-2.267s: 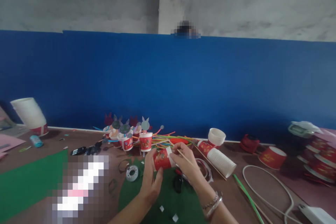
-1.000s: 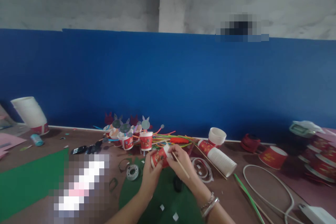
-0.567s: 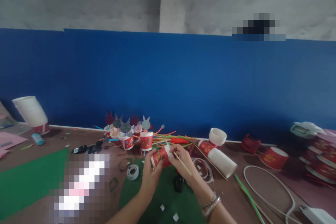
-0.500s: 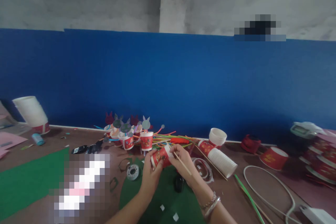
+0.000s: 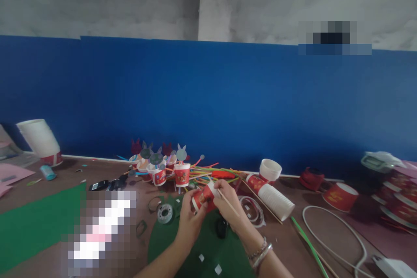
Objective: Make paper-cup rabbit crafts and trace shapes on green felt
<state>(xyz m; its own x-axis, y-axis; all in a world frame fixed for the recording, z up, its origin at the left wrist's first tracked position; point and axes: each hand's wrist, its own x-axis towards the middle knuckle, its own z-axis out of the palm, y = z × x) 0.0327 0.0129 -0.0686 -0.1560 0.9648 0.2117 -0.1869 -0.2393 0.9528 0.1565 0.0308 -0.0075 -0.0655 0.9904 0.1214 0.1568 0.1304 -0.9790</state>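
Note:
A red printed paper cup [image 5: 202, 198] is tilted on its side, wrapped by the fingers of my left hand [image 5: 190, 217]. My right hand [image 5: 229, 203] is at the cup's white end, closed around a thin wooden stick [image 5: 232, 206] that slants down across the hand. Its fingertips touch the cup; their exact grip there is hidden. Under both hands lies a dark green sheet [image 5: 182, 249], with a roll of tape [image 5: 164, 213] at its left edge. Just behind, a finished-looking paper cup with a rabbit-head cutout [image 5: 181, 153] stands upright.
More cups with cutouts [image 5: 157, 176] cluster at the back left. Colourful sticks [image 5: 211, 174] lie behind my hands. To the right are a lying stack of paper cups [image 5: 276, 202], a white cable [image 5: 335, 213] and a red bowl [image 5: 340, 196]. Another white stack [image 5: 39, 138] leans far left.
Both hands and the cup have shifted slightly right and down. The cup has turned a little in my left hand. The stick remains in my right hand.

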